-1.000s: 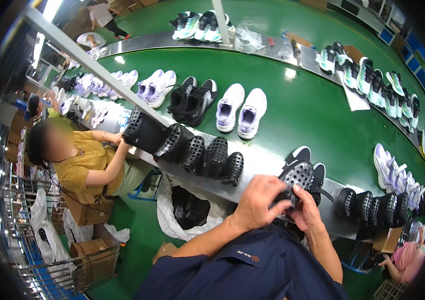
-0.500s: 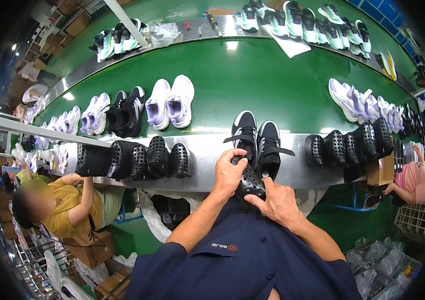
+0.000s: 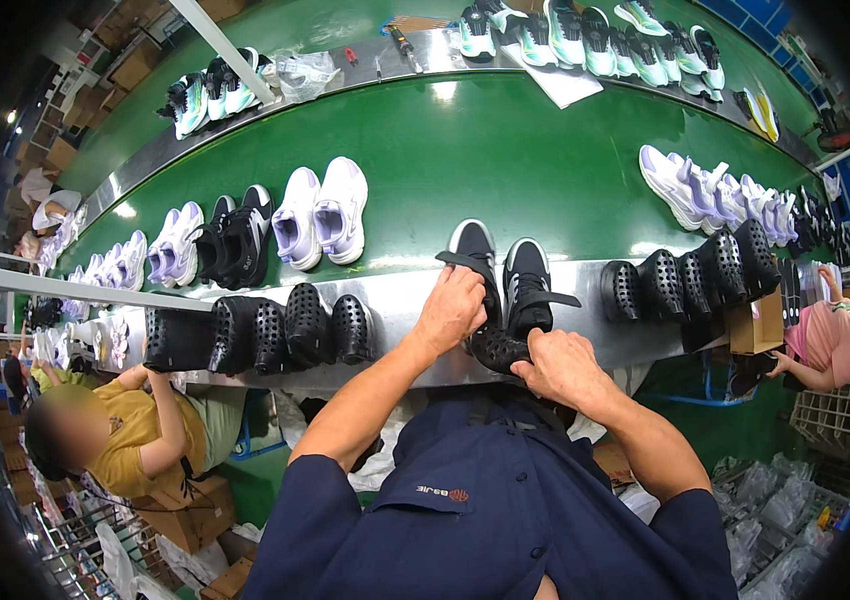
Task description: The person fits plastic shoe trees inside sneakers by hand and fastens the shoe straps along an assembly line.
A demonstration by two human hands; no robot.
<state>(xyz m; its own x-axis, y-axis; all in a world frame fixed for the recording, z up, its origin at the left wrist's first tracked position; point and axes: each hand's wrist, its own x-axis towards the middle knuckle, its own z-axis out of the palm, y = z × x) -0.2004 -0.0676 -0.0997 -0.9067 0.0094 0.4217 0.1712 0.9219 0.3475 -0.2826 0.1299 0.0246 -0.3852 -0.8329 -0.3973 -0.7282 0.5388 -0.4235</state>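
Note:
A pair of black and grey shoes with white toe trim stands in front of me, toes pointing away. My left hand [image 3: 452, 308] is closed at the collar of the left shoe [image 3: 473, 241], by its loose strap. My right hand [image 3: 567, 368] grips the heel end of a perforated black shoe tree [image 3: 498, 350], whose front end is at the left shoe's opening; how far it reaches inside is hidden. The right shoe [image 3: 526, 285] stands beside it, with its strap sticking out to the right. Neither hand touches it.
Several perforated black shoe trees [image 3: 307, 325] line the metal edge [image 3: 415, 345] at left, and more [image 3: 661, 285] at right. Lilac and white shoes [image 3: 339, 212] and black ones [image 3: 245, 240] stand on the green belt [image 3: 425, 150]. A co-worker in yellow [image 3: 135, 430] sits at left.
My left hand has shifted from the shoe tree up to the left shoe's collar. The shoe tree has moved forward against the shoe and tilted flatter, with my right hand on its heel end.

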